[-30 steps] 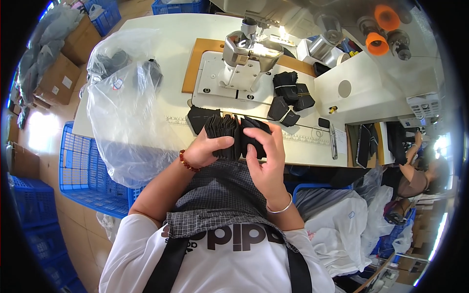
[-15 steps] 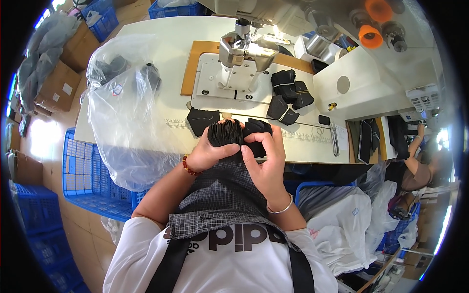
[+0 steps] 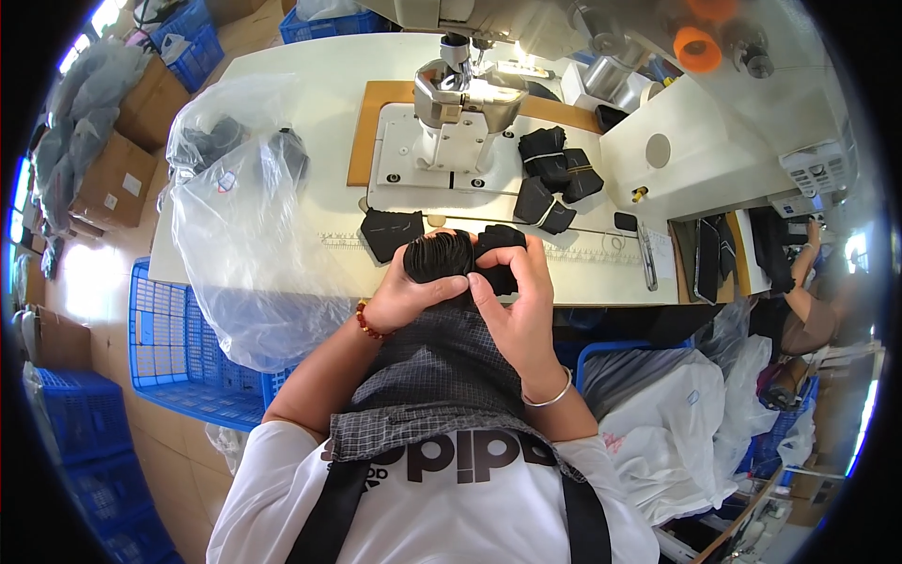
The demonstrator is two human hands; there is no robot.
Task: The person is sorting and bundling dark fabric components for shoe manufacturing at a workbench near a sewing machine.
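Note:
My left hand (image 3: pixel 413 289) is wrapped round a thick stack of black fabric pieces (image 3: pixel 438 258), its many layered edges fanned upward at the table's front edge. My right hand (image 3: pixel 522 299) is closed at the right side of that stack, thumb and curled index finger meeting at its edge; its other fingers are partly hidden. Black fabric (image 3: pixel 498 246) shows just behind the right fingers, and whether it joins the held stack I cannot tell. Left of the stack lies a flat black piece (image 3: pixel 392 233) on the table.
A sewing machine (image 3: pixel 465 127) stands beyond my hands. Tied black bundles (image 3: pixel 548 169) lie to its right, near metal tweezers (image 3: pixel 648 258). A clear plastic bag (image 3: pixel 249 244) covers the table's left side. A blue crate (image 3: pixel 169 324) sits below it. Another person's arm (image 3: pixel 800 282) shows far right.
Both hands keep their hold on the stack, with barely any shift in the fingers. The whole view has moved slightly.

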